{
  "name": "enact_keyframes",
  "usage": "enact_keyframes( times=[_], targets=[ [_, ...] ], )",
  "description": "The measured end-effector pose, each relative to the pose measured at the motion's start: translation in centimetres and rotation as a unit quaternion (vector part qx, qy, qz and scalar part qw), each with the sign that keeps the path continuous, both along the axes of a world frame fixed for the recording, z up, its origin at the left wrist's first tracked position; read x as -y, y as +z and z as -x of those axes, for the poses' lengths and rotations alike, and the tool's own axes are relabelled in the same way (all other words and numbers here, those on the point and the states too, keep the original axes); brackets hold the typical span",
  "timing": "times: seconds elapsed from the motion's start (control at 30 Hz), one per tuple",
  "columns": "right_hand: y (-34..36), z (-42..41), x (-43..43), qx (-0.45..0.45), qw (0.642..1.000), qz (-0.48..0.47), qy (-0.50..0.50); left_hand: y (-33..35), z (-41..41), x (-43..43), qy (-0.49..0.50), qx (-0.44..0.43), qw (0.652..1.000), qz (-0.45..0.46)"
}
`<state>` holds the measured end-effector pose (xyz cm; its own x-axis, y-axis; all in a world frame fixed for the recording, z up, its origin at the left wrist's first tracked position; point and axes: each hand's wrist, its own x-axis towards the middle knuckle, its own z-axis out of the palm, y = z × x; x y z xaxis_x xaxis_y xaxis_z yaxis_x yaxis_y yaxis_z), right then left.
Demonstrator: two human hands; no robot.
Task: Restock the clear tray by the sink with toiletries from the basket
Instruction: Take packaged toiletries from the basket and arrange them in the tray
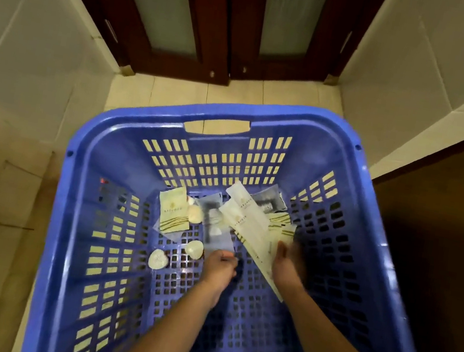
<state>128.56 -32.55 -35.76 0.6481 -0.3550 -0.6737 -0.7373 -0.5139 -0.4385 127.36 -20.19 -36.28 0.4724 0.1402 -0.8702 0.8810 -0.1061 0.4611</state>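
A blue slotted plastic basket point(127, 133) stands on the tiled floor in front of me. Toiletries lie at its bottom: a cream sachet point(173, 212), long white packets point(245, 218), a clear razor pouch point(214, 228) and round wrapped soaps point(158, 259). My left hand point(220, 266) is down in the basket, fingers curled at the near edge of the clear pouch. My right hand point(287, 266) is blurred and rests on the long white packets; whether it grips them is unclear. The clear tray and the sink are out of view.
Dark wooden doors with frosted panes point(190, 15) close the space ahead. Tiled walls point(28, 28) rise on the left and right. A dark wooden panel point(443, 242) stands at the right of the basket.
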Motion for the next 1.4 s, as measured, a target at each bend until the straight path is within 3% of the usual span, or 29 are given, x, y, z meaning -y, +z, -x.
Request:
enact_keyframes(
  times=[0.2,0.53,0.7,0.87,0.97,1.1,1.23,1.4],
  targets=[
    [-1.3,0.6,-1.0,0.060,0.996,0.048,-0.035,-2.7,0.7,1.7,-0.036,0.005,0.999,0.032],
    [-2.0,3.0,-2.8,0.020,0.991,-0.063,-0.119,-2.4,2.2,1.4,-0.025,-0.051,0.998,0.041],
    [1.0,3.9,-2.7,0.026,0.978,-0.126,-0.161,-0.4,3.2,0.6,-0.027,-0.011,1.000,-0.003],
    [6.0,4.1,-2.9,0.042,0.965,-0.188,-0.180,5.7,3.6,-0.5,-0.011,0.017,1.000,-0.008],
    [10.3,4.2,-3.4,0.076,0.956,-0.217,-0.183,10.1,3.5,-1.6,-0.064,0.075,0.995,-0.034],
    [17.6,5.0,-4.0,0.130,0.941,-0.246,-0.191,17.2,4.0,-3.8,-0.091,0.150,0.984,0.036],
    [25.6,6.6,-4.6,0.195,0.913,-0.308,-0.183,24.5,4.3,-5.9,-0.042,0.197,0.969,0.146],
    [35.5,10.6,-5.9,0.300,0.896,-0.283,-0.167,32.7,6.6,-9.3,-0.079,0.257,0.941,0.207]
  ],
)
